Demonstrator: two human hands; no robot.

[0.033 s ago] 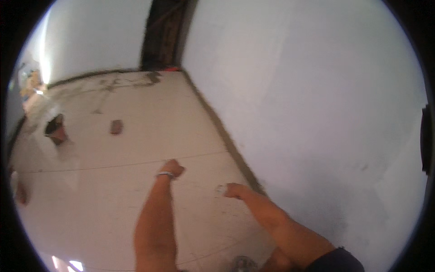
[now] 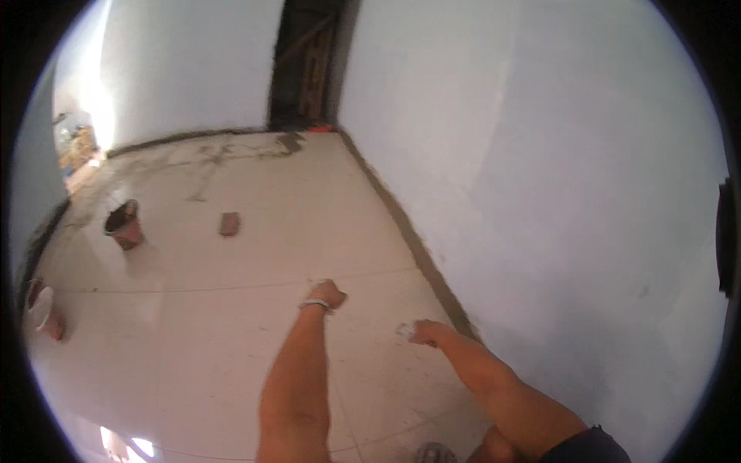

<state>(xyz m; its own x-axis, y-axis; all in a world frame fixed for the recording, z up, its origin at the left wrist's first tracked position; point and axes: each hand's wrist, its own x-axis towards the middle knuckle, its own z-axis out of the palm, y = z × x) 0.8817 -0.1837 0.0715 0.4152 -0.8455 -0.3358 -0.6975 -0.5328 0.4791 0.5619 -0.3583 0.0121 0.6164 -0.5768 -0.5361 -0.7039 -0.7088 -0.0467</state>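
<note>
Nearest to us, our two bare forearms come up from the lower edge over the pale tiled floor (image 2: 231, 324). Our left hand (image 2: 328, 294) reaches forward with a light band (image 2: 315, 304) at the wrist; its fingers are curled into a loose fist, and we cannot tell whether anything lies inside it. It hangs over the thin joint line (image 2: 193, 289) that runs across the tiles.

Our right hand (image 2: 424, 332) sits a little lower and to the right, close to the dark strip (image 2: 417, 247) where the floor meets the wall. Its fingers are pinched around a small whitish thing (image 2: 406, 330) (too blurred for us to say what it is), which pokes out on the left side of the hand, just above the tile.

To our right the white plastered wall (image 2: 556, 193) rises and fills most of that side.

Further out on the floor, well apart from both hands, a reddish brick (image 2: 229, 224) lies flat. Left of it stands a small dark bucket (image 2: 123, 224), and nearer the left rim sits another container (image 2: 42, 311) with a pale inside.

Farthest away, a dark doorway (image 2: 309, 65) opens at the corner of the room, with grey smears (image 2: 231, 150) on the tiles before it, and bright light comes in at the far left.
</note>
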